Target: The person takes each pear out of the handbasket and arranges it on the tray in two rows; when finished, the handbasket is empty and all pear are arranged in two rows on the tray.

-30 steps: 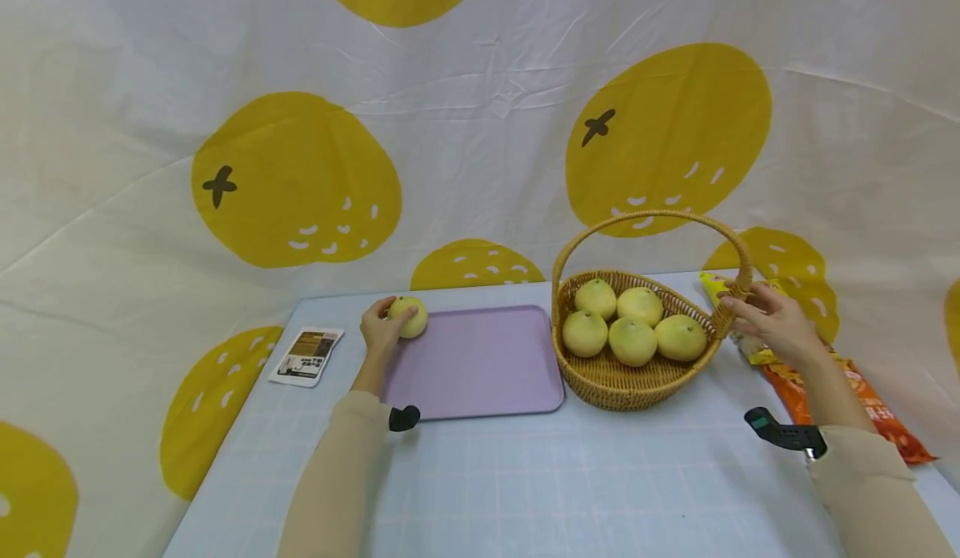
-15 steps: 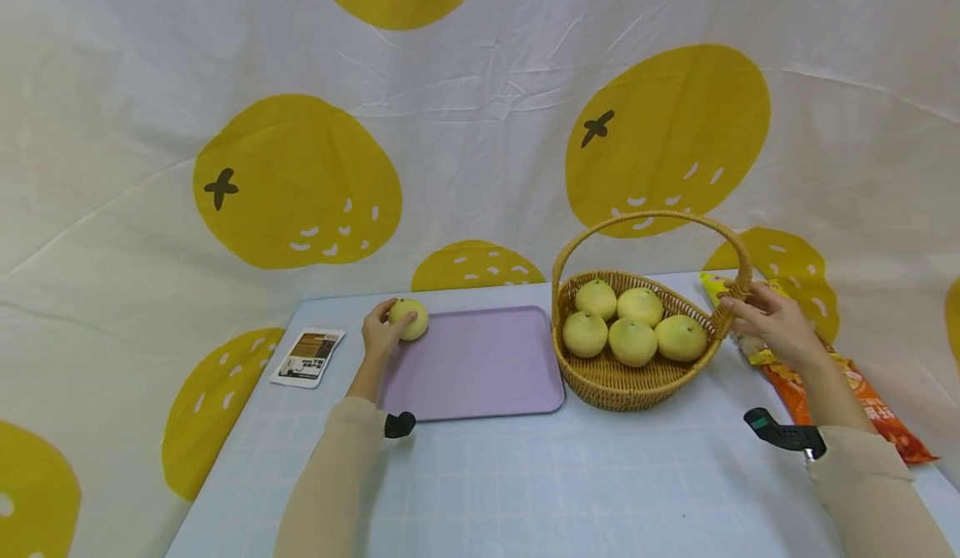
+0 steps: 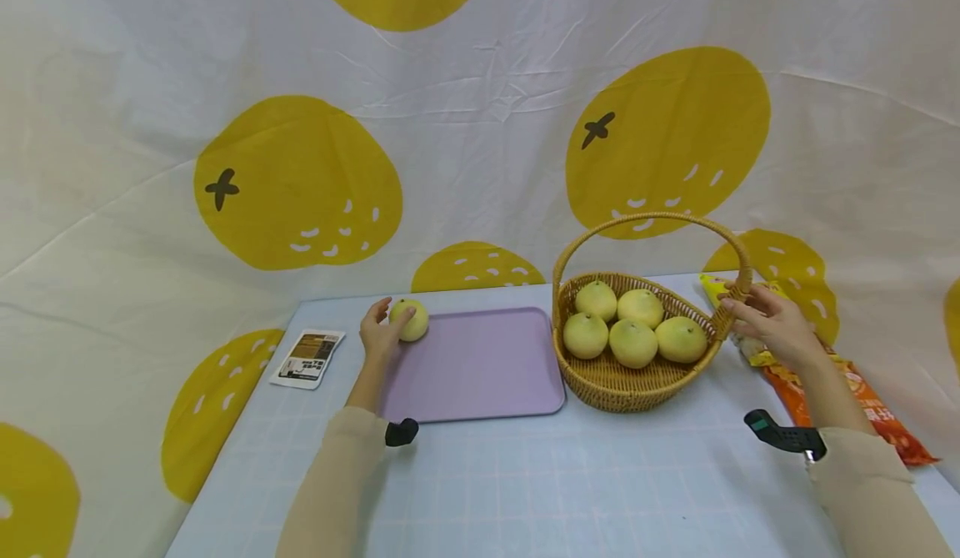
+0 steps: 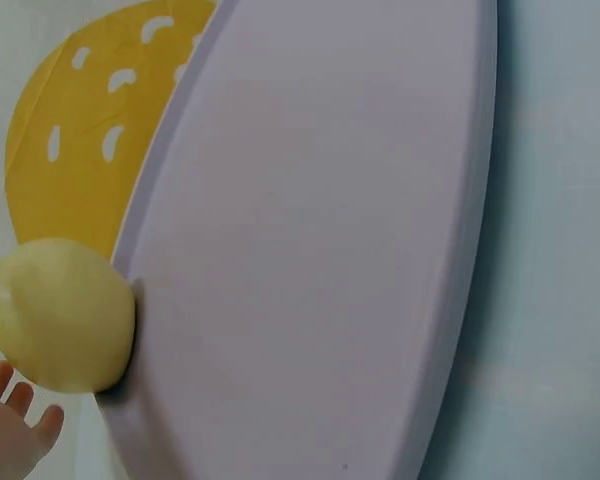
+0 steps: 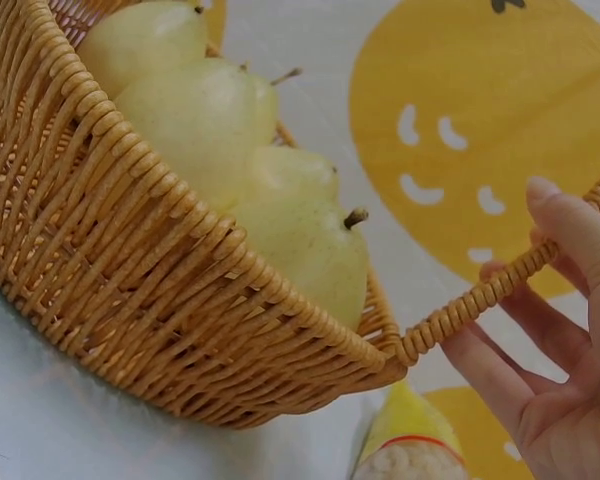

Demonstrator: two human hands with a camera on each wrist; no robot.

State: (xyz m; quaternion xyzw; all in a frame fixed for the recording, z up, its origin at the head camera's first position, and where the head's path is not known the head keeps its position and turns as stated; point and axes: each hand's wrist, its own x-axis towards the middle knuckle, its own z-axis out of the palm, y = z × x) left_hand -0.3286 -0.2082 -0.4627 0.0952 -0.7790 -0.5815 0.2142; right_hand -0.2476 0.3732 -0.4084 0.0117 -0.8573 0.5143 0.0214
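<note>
A pale yellow pear (image 3: 410, 321) sits at the far left corner of a lilac tray (image 3: 480, 366). My left hand (image 3: 381, 334) is just beside it, fingers loosened; in the left wrist view those fingertips (image 4: 20, 400) lie under the pear (image 4: 65, 315) with a small gap. At the tray's right stands a wicker basket (image 3: 626, 398) with a tall arched handle, holding several pears (image 3: 632, 342). My right hand (image 3: 776, 324) grips the foot of that handle (image 5: 500, 287), thumb on one side and fingers on the other, as the right wrist view shows.
A white and brown packet (image 3: 307, 359) lies on the table left of the tray. Beneath and behind my right forearm lie a yellow snack bag (image 3: 717, 287) and an orange snack bag (image 3: 885, 416). A fruit-print cloth (image 3: 480, 149) hangs behind the table.
My left fingers have loosened from around the pear and drawn slightly apart from it. The pear stays at the tray's corner. My right hand and the basket have not moved.
</note>
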